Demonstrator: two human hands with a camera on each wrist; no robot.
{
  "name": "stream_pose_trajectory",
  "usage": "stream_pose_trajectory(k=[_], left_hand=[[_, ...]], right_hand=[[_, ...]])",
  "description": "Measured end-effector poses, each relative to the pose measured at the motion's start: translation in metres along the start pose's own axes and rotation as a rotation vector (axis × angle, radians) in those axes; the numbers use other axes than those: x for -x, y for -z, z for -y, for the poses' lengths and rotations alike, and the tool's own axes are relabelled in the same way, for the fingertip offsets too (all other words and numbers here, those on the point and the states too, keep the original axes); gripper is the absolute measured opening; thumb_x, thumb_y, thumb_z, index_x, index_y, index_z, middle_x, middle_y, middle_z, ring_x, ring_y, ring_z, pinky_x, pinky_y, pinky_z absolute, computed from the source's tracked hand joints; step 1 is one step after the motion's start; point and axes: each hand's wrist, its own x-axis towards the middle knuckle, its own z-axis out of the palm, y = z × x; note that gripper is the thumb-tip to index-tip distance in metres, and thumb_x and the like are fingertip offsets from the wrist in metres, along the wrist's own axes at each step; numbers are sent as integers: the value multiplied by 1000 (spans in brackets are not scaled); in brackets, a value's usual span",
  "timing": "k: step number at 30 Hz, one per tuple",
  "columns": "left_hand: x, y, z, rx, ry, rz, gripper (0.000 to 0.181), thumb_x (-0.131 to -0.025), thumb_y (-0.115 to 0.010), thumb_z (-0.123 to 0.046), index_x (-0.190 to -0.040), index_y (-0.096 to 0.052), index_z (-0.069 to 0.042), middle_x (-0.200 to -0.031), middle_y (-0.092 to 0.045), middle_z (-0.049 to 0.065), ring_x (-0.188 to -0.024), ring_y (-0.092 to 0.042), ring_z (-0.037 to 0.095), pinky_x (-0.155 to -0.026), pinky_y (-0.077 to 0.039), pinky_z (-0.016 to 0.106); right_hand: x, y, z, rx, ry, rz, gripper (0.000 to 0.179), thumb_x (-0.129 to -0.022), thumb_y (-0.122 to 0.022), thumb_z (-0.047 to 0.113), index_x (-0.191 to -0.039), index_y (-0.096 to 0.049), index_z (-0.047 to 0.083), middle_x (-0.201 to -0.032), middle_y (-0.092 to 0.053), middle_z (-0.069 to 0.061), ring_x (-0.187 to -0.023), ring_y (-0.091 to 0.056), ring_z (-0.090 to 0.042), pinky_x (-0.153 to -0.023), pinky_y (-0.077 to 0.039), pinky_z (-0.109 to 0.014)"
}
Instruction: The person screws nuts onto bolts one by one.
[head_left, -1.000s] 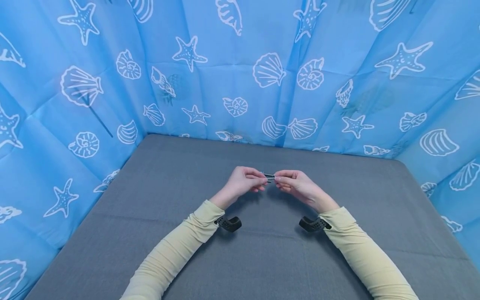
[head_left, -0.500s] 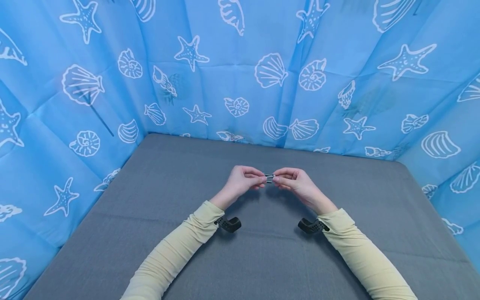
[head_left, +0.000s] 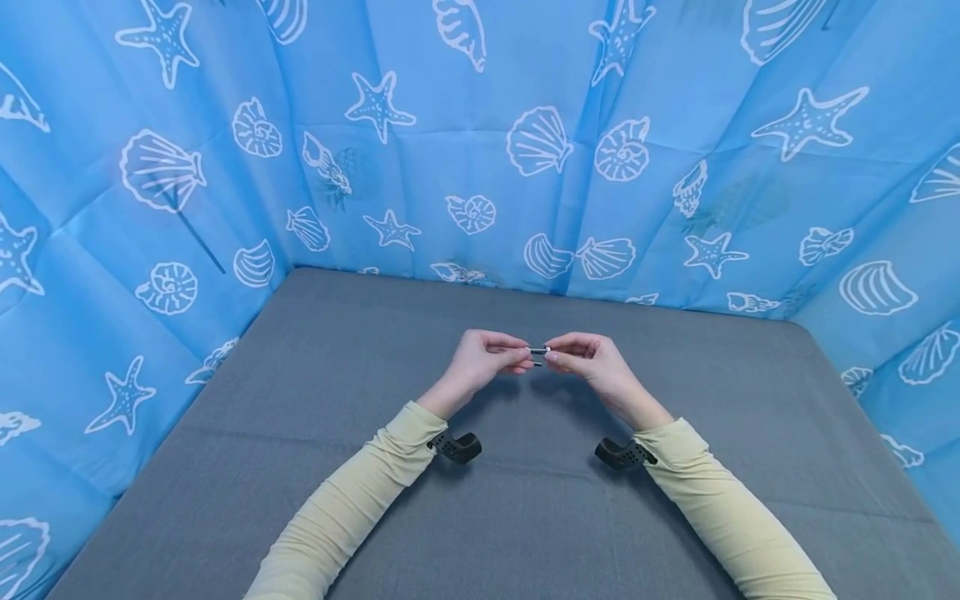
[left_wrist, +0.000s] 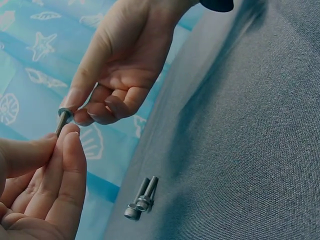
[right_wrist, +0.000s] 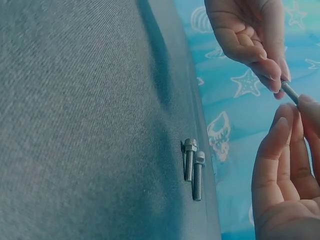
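My left hand [head_left: 487, 358] and right hand [head_left: 596, 367] meet above the table, with a small metal bolt [left_wrist: 62, 125] between them. The left thumb and fingers pinch its threaded shank, as the left wrist view shows. At the other end, the right thumb and forefinger pinch around a wider collar, a nut or washer; the fingertips partly cover it. The right wrist view shows the same bolt [right_wrist: 290, 93] from the other side. Below the hands, two more bolts [left_wrist: 141, 199] lie side by side on the cloth, each with a nut-like piece near its head.
A grey cloth-covered table [head_left: 540, 517] spreads under both arms. Blue curtains [head_left: 465, 167] with white shells and starfish stand along the back and sides. Each wrist wears a black camera strap [head_left: 457, 448].
Both hands have shifted very slightly. The bolt between them, tilted a second ago, now lies more level and sits a little higher in the head view. The grips on it remain.
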Motion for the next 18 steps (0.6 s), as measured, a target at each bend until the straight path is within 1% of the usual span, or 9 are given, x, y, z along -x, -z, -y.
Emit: stream_pose_trajectory(k=[4, 6, 11, 14, 18], left_hand=[[0, 0, 0, 6, -9, -12, 19, -87, -70, -5, -103, -69, 6, -87, -71, 16, -80, -71, 24, -78, -58, 41], [1, 0, 0, 12, -18, -18, 19, -87, -70, -4, -102, -70, 6, -87, -71, 16, -80, -71, 24, -79, -57, 44], [1, 0, -1, 25, -37, -23, 19, -87, -70, -4, -103, -70, 6, -88, -71, 16, -80, -71, 24, -84, -54, 51], [1, 0, -1, 28, -41, -21, 19, -88, -69, -4, -104, -69, 6, -88, -71, 16, -80, -71, 23, -84, -55, 50], [1, 1, -2, 32, -41, -14, 20, -87, -70, -4, -104, -69, 7, -88, -71, 17, -80, -71, 23, -81, -56, 46]], right_hand=[[-1, -1, 0, -23, -13, -7, 38, -89, -71, 17, -113, -61, -10, -101, -68, -20, -85, -67, -16, -84, -55, -42], [-2, -1, 0, -44, -22, -5, 39, -89, -70, 17, -114, -60, -11, -100, -68, -21, -84, -67, -16, -86, -55, -44], [-2, -2, 2, -92, -34, 8, 45, -91, -68, 16, -118, -53, -16, -95, -70, -12, -83, -66, -14, -85, -55, -41], [-2, -2, 4, -93, -22, 16, 45, -91, -68, 14, -119, -51, -17, -96, -69, -12, -81, -66, -13, -83, -55, -41], [-2, 0, 4, -55, 8, 22, 42, -91, -68, 13, -119, -52, -15, -96, -69, -11, -82, -66, -14, -81, -56, -41]])
